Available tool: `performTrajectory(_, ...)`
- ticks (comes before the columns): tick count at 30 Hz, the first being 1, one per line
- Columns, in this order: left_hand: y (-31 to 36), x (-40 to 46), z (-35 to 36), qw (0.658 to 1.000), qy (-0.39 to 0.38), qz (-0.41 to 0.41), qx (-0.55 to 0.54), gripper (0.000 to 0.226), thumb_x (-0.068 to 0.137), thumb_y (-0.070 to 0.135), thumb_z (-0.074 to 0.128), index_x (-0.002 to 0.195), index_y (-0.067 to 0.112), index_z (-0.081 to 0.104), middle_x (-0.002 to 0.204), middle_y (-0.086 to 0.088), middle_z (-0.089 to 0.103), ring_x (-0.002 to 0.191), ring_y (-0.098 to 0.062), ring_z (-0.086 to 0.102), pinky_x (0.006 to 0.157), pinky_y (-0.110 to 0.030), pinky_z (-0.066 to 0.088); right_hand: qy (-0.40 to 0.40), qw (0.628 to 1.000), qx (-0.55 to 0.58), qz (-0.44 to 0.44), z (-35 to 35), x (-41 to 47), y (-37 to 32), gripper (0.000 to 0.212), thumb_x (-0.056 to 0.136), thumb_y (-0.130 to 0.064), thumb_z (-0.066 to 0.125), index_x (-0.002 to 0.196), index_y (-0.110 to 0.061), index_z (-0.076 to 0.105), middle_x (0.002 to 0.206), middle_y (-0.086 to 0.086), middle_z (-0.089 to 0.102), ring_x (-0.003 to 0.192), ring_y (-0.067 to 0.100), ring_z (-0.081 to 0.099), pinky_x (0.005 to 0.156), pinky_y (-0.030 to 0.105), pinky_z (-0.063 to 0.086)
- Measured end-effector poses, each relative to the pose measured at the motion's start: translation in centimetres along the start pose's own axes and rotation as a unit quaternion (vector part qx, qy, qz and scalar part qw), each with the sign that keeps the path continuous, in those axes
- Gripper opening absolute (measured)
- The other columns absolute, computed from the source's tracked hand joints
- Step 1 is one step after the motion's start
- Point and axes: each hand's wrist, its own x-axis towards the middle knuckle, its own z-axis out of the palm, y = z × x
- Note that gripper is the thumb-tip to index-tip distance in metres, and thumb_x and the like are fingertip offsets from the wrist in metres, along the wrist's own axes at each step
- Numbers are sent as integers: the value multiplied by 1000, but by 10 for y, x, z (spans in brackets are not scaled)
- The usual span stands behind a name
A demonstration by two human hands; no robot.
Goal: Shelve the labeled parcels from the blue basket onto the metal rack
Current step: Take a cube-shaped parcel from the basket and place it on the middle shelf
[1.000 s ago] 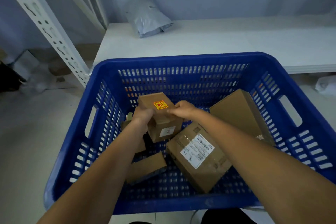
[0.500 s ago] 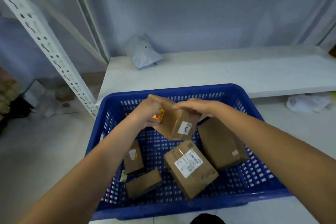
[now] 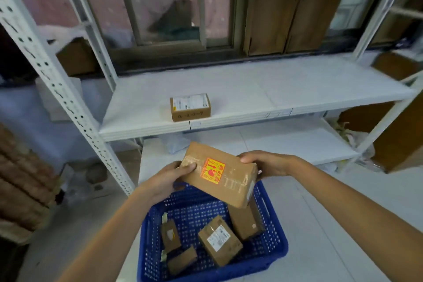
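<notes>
A brown cardboard parcel (image 3: 225, 179) with an orange fragile sticker is held tilted above the blue basket (image 3: 278, 250). My left hand (image 3: 170, 175) grips its left end and my right hand (image 3: 266, 163) grips its right end. Several more brown parcels lie in the basket, among them one with a white label (image 3: 219, 240). The white metal rack's middle shelf (image 3: 286, 89) is ahead, with one small labeled box (image 3: 190, 107) on it near the front edge.
The rack's perforated left upright (image 3: 57, 89) slants down beside the basket. A lower shelf (image 3: 293, 142) runs behind the basket with a pale bag on it. Cardboard boxes stand at the right (image 3: 402, 126) and flat cardboard leans against the window behind.
Both hands have lifted the parcel out of the basket and turned it sticker side up. The view has tilted up from the basket to the middle shelf.
</notes>
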Motion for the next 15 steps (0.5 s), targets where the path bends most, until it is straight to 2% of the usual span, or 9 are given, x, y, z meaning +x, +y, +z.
performTrajectory(1,19,-21,4,1000,-14,6,-14,69,67,42,78,124,11,55,107,-6,70,99,-23,64,90,-36,50,-6,1000,-2,-11,1,-24,-21,77,68,-61,63,134,-24,53,136,11,54,123,25,55,92,34,52)
performTrajectory(3,62,-64,11,998,-49,16,-22,77,63,40,84,128,14,52,118,-9,68,106,-24,65,90,-35,51,-10,999,-14,-35,2,-72,-62,83,66,-60,66,139,-24,47,139,10,51,127,24,52,99,35,49)
performTrajectory(5,106,-108,20,997,-74,35,13,95,49,46,92,129,20,47,128,-11,62,113,-25,62,95,-38,51,-3,998,-30,-57,2,-119,-99,94,62,-64,71,143,-25,42,140,10,47,129,22,50,101,35,48)
performTrajectory(7,148,-148,29,993,-78,67,59,101,42,48,93,128,26,44,132,-10,55,118,-24,58,99,-39,50,10,996,-31,-87,0,-161,-131,92,63,-64,73,143,-31,41,141,6,45,129,16,49,97,29,49)
performTrajectory(10,199,-192,36,981,-34,149,115,100,45,49,91,131,34,42,131,-1,51,119,-20,54,99,-40,50,56,991,-8,-120,1,-208,-167,91,61,-66,76,141,-43,39,144,-5,42,128,5,48,94,22,48)
performTrajectory(11,214,-202,38,974,-13,181,137,99,47,50,90,132,39,39,132,5,48,119,-16,52,98,-35,51,86,988,5,-131,1,-218,-176,93,58,-70,77,139,-47,38,144,-6,42,128,5,47,95,23,48)
performTrajectory(13,236,-221,44,950,31,252,183,99,49,55,88,131,48,32,130,23,39,120,-6,47,90,-19,51,162,975,53,-142,3,-231,-190,93,54,-76,76,135,-47,40,141,-3,45,126,9,48,100,29,46)
performTrajectory(15,249,-234,52,910,79,328,241,104,47,63,85,134,45,28,129,26,33,122,-1,41,91,-13,46,221,958,126,-134,9,-235,-200,84,60,-70,72,133,-40,43,136,1,51,122,16,53,102,41,47)
